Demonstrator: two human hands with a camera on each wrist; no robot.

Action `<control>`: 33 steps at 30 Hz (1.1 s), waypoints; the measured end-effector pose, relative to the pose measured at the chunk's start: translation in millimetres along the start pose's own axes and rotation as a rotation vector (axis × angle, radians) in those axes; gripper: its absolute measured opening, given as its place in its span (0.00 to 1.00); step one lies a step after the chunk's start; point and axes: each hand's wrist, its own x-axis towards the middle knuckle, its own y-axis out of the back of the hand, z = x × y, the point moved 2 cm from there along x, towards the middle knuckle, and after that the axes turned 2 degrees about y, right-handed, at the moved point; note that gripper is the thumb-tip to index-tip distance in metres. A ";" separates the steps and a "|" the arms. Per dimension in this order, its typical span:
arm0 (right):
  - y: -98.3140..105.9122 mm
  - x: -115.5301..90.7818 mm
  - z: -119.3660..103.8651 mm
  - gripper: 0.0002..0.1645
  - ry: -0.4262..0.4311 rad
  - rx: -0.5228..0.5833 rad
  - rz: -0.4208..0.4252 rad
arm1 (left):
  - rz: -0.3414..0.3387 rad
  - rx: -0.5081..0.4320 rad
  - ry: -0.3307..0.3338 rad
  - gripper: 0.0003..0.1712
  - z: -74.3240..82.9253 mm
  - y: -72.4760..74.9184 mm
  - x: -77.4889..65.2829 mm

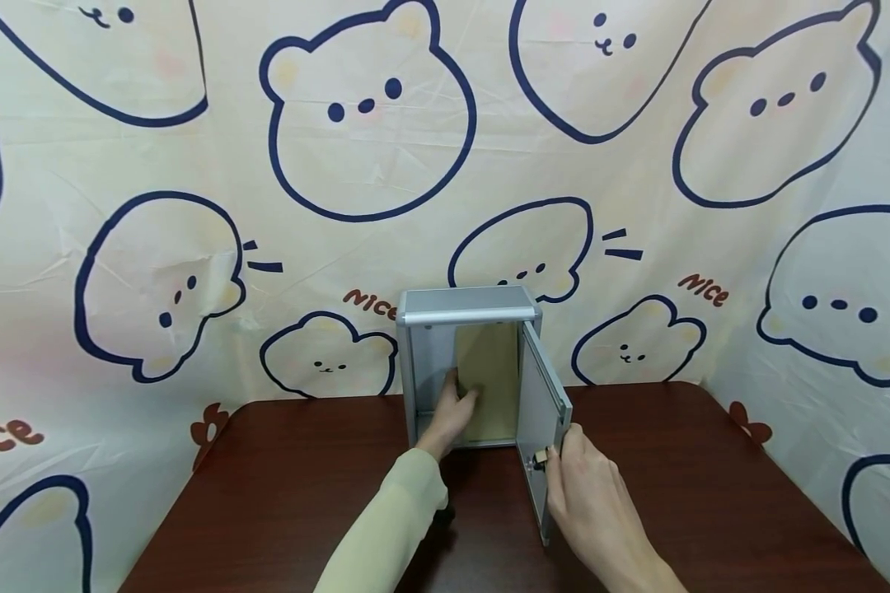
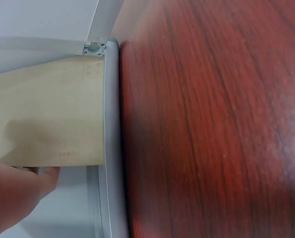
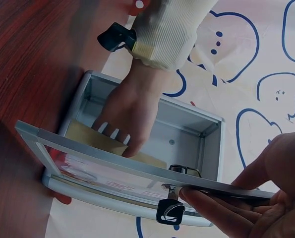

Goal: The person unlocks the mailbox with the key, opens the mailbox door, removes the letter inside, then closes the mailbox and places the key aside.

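Observation:
A silver metal box stands upright on the table, its hinged door swung open toward me. Inside, a tan paper envelope stands upright against the hinge side. My left hand reaches in and pinches the envelope's edge. In the left wrist view, its fingers go behind the paper, and small red print shows near that edge. My right hand grips the door's free edge between thumb and fingers. A key with a black head sits in the door's lock, right by the right fingertips.
The dark reddish wood table extends on both sides of the box. Behind and beside it hangs a pale cloth printed with cartoon bears. A black wrist-worn device is on the left sleeve.

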 end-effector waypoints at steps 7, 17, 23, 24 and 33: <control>-0.2 0.1 -0.7 0.08 0.007 0.001 0.005 | 0.050 0.030 -0.058 0.28 4.0 -3.9 0.8; -0.3 0.6 -2.1 0.08 -0.005 0.004 -0.006 | 0.070 0.068 -0.110 0.24 8.3 3.8 0.1; 0.7 1.1 -2.5 0.08 -0.009 0.005 -0.010 | 0.078 0.075 -0.118 0.23 14.1 12.8 1.6; 0.8 1.1 -2.5 0.08 -0.009 0.006 -0.010 | 0.078 0.076 -0.113 0.22 14.7 14.3 1.4; 1.4 -0.4 -1.5 0.10 -0.003 0.014 -0.010 | 0.021 0.065 -0.075 0.21 17.9 20.4 -5.9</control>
